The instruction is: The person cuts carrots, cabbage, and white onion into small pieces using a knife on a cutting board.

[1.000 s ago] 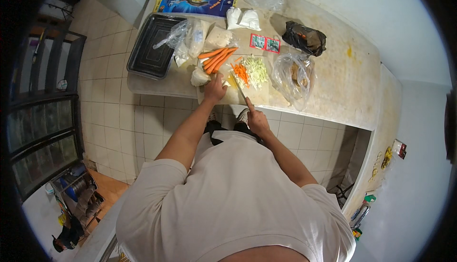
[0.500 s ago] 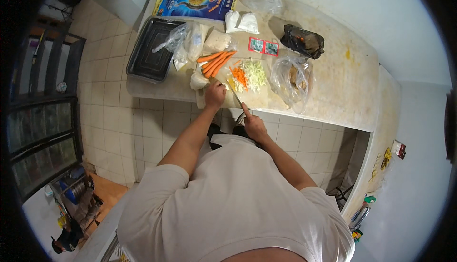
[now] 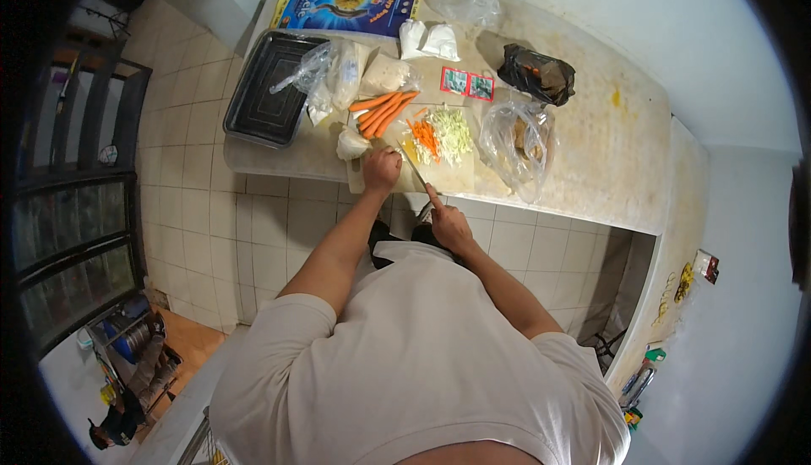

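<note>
My right hand (image 3: pixel 452 227) grips a knife (image 3: pixel 415 168), its index finger stretched along the handle and the blade pointing away and to the left. Just left of the blade, my left hand (image 3: pixel 383 169) is closed over the cutting board (image 3: pixel 459 179); whatever its curled fingers hold is hidden. Shredded pale green cabbage (image 3: pixel 452 134) and a smaller heap of orange carrot shreds (image 3: pixel 424 138) lie beyond the blade. Several whole carrots (image 3: pixel 387 114) rest beyond my left hand. Beside that hand sits a whitish chunk, perhaps cabbage (image 3: pixel 351 143).
A black tray (image 3: pixel 240 97) stands at the left, next to filled clear bags (image 3: pixel 345 76). White bags (image 3: pixel 428 41), red-edged sachets (image 3: pixel 467 83), a black plastic bag (image 3: pixel 538 72) and a clear bag with brown contents (image 3: pixel 525 146) lie further back and right. The table's near edge runs under my wrists.
The knife and both hands have shifted only very slightly. The food on the board looks much the same.
</note>
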A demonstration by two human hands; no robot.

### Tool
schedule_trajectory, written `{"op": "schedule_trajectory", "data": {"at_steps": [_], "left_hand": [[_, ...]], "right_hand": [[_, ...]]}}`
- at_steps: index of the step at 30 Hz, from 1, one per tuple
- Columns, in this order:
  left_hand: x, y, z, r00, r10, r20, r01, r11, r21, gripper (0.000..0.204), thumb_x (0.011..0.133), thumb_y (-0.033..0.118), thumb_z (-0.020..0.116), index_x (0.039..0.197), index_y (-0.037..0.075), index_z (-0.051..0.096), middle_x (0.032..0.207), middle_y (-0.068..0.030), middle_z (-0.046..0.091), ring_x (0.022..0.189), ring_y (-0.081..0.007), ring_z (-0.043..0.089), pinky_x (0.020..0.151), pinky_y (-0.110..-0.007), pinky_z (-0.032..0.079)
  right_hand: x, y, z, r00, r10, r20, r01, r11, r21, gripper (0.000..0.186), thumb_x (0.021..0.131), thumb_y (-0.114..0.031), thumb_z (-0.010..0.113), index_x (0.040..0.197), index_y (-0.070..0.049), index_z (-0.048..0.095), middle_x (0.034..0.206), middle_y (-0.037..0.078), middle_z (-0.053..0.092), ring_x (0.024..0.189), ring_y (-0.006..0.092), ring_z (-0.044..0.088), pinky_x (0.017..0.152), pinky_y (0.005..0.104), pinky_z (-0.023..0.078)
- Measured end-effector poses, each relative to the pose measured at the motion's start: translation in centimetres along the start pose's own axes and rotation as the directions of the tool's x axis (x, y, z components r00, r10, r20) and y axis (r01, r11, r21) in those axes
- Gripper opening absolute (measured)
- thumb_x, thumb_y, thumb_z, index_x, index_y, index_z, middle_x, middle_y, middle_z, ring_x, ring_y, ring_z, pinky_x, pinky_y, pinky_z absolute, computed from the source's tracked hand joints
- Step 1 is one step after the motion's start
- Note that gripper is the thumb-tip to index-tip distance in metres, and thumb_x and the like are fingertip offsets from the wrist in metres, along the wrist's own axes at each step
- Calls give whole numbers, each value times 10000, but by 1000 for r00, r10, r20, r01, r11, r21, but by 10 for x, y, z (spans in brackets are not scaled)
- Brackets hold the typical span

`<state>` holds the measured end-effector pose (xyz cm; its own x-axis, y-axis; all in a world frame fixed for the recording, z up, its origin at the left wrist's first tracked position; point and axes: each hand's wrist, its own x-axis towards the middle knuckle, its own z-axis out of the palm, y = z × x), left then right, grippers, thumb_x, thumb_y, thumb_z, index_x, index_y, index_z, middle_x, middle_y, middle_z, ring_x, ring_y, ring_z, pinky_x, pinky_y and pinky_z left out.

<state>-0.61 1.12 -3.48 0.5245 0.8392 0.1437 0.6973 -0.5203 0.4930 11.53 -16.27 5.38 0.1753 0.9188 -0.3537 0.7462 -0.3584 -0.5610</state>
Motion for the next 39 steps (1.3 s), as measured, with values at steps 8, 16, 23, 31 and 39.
{"op": "schedule_trajectory", "data": {"at_steps": [8, 16, 23, 31, 39], "left_hand": [[2, 8, -11, 998, 61, 15, -61, 997, 41, 117, 755, 172, 584, 677, 95, 625, 831, -45, 599, 862, -249, 587, 768, -432, 440], [5, 4, -11, 992, 61, 111, -68, 996, 66, 123, 772, 180, 582, 695, 99, 634, 853, -49, 596, 876, -244, 586, 772, -431, 438], [7, -2, -7, 999, 43, 20, -42, 998, -41, 144, 741, 172, 589, 637, 88, 643, 803, -54, 616, 773, -265, 607, 675, -425, 477], [5, -2, -6, 1000, -14, -17, 11, 985, -170, 91, 718, 138, 618, 658, 86, 663, 783, -63, 610, 777, -274, 602, 679, -406, 492], [9, 1, -8, 997, -77, 28, 82, 967, -242, 73, 714, 129, 626, 668, 84, 662, 766, -72, 600, 802, -278, 590, 679, -401, 491]], "right_hand": [[1, 10, 10, 999, -39, -29, 38, 999, -19, 738, 835, -47, 493, 1483, -220, 184, 647, 255, 562, 590, 440, 572, 559, 538, 453], [15, 7, 13, 998, -53, -23, 52, 997, -55, 753, 804, -25, 500, 1476, -205, 211, 653, 247, 594, 610, 450, 578, 585, 547, 448], [16, 12, 15, 1000, -13, -17, 13, 999, -48, 693, 865, -80, 464, 1475, -280, 202, 654, 255, 568, 608, 440, 583, 572, 544, 453], [4, 11, 8, 999, 30, 38, -29, 999, -20, 682, 881, -97, 460, 1479, -274, 184, 676, 260, 566, 621, 443, 587, 570, 544, 460], [8, 12, 14, 995, 66, -72, -66, 998, 4, 686, 880, -93, 475, 1478, -248, 179, 701, 250, 595, 606, 427, 594, 579, 540, 472]]}}
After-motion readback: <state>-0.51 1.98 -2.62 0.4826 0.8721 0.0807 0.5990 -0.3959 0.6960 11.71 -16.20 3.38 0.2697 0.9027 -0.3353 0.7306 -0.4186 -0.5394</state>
